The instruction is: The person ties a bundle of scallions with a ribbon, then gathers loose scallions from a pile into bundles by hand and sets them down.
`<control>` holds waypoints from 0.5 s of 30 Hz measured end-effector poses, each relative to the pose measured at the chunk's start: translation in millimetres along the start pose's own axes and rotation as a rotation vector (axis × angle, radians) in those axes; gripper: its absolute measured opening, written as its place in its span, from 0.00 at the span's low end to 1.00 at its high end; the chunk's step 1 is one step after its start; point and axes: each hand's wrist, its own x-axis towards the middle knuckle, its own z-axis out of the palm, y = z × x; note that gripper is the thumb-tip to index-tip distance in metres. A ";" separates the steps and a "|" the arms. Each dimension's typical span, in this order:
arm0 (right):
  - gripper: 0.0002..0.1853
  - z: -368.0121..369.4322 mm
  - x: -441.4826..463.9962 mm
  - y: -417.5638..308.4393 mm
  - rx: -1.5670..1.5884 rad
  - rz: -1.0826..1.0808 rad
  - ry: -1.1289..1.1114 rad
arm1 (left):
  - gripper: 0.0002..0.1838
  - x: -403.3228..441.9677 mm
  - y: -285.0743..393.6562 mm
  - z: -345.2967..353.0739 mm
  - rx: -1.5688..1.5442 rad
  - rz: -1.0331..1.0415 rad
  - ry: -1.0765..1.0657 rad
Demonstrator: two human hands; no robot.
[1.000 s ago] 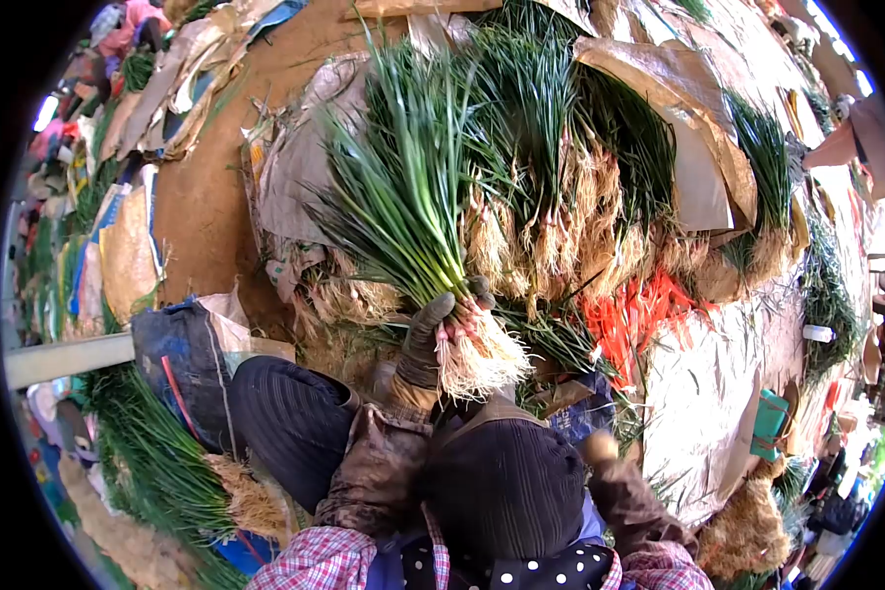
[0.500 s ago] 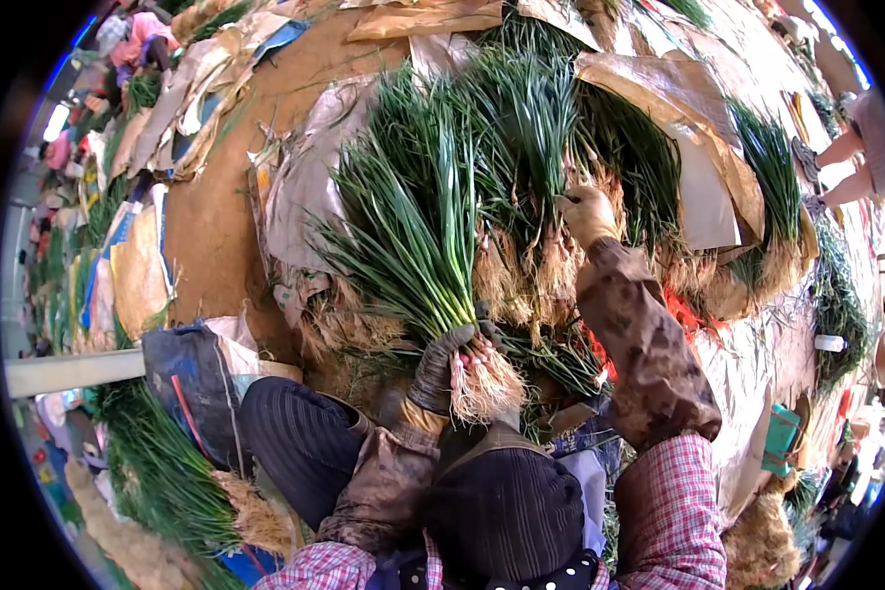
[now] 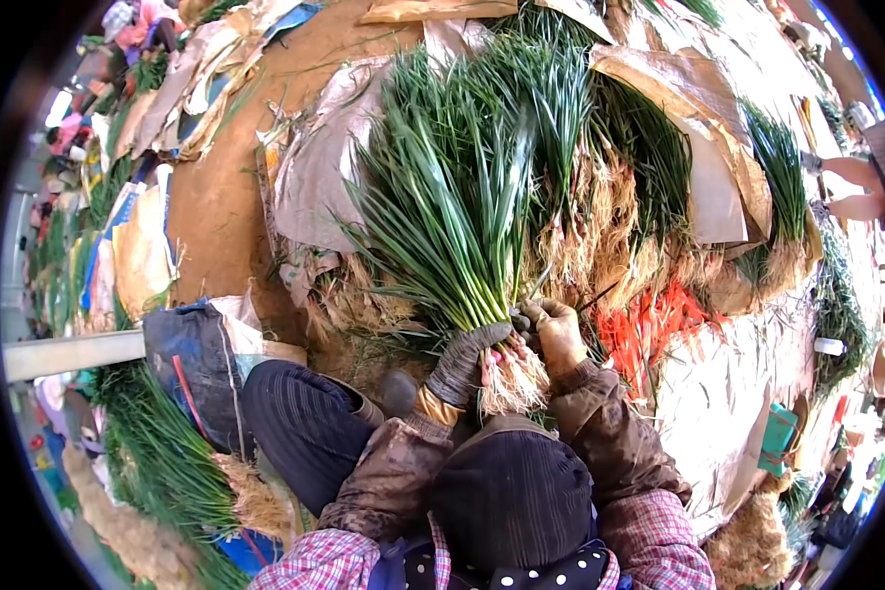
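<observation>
The spring onions (image 3: 457, 226) have deep green leaves, pinkish bulbs (image 3: 501, 356) and straw-coloured roots (image 3: 514, 388). The left hand (image 3: 468, 362) is gloved dark grey, the right hand (image 3: 559, 339) tan. Sleeves (image 3: 615, 433) are mottled brown, the shirt (image 3: 654, 536) pink-and-white plaid, the cap (image 3: 511, 492) black with pale pinstripes, the strips (image 3: 644, 329) orange-red.

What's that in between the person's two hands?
In the head view, the pinkish-white bulb ends and pale roots of the leafy green bunch lie between the gloved left hand and the right hand.
</observation>
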 end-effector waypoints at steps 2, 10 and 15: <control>0.05 -10.8 9.3 7.8 0.064 0.085 0.020 | 0.21 0.9 -5.3 -8.4 -0.055 0.014 -0.069; 0.19 -4.1 95.2 -69.5 -1.606 -0.404 0.485 | 0.25 -0.4 1.9 0.4 -0.154 0.056 -0.038; 0.13 0.1 145.1 -136.5 -1.595 -0.467 0.489 | 0.29 8.0 -2.6 -9.8 -0.192 0.077 -0.082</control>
